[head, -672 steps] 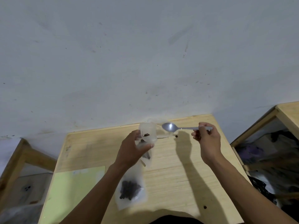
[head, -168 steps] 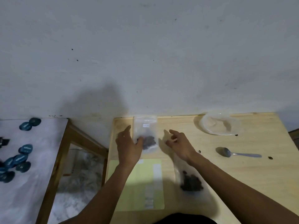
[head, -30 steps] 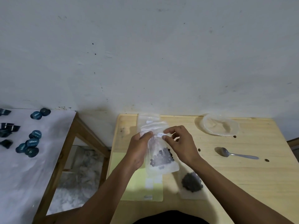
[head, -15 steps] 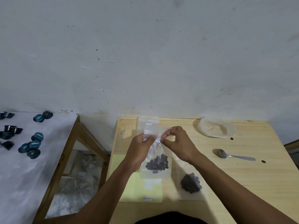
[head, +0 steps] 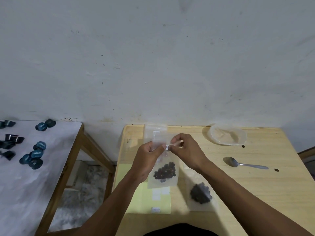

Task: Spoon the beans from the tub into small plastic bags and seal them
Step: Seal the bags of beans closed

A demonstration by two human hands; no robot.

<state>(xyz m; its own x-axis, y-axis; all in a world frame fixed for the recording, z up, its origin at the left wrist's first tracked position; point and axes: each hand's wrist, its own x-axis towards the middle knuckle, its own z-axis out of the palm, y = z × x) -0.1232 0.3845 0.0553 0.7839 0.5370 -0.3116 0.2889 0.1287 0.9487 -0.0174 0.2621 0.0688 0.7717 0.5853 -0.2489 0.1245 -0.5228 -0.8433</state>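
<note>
Clear plastic bag (head: 162, 169) with dark beans (head: 165, 172) is hanging upright over the wooden table (head: 255, 188), held between both hands. Only one view, the head camera.

Left hand (head: 148, 160) is gripping the bag's upper left side, thumb pressing near the top strip. Right hand (head: 185, 151) is pinching the top strip from the right, fingers curled tight on it. The two thumbs are nearly touching at the middle of the strip. Beans are sitting in the bottom of the bag, below both hands.

Step, by my read: sealing this bag. Whether the strip is fully closed is too small to tell. Next move likely calls for running the pinch along the whole strip, then laying the bag down.

Relative to the held bag:
- second bag (head: 201, 195) with beans is lying flat on the table, just right and nearer the person
- empty bag (head: 156, 131) is lying behind it, at the table's far edge
- yellow sheet (head: 146, 200) is lying below it
- tub (head: 227, 136) is sitting well to the right, far side; looks empty of beans
- spoon (head: 245, 164) is lying right of it, untouched
- a couple of loose beans are lying near the tub and spoon

With the tub looking empty, filling looks done.
</note>
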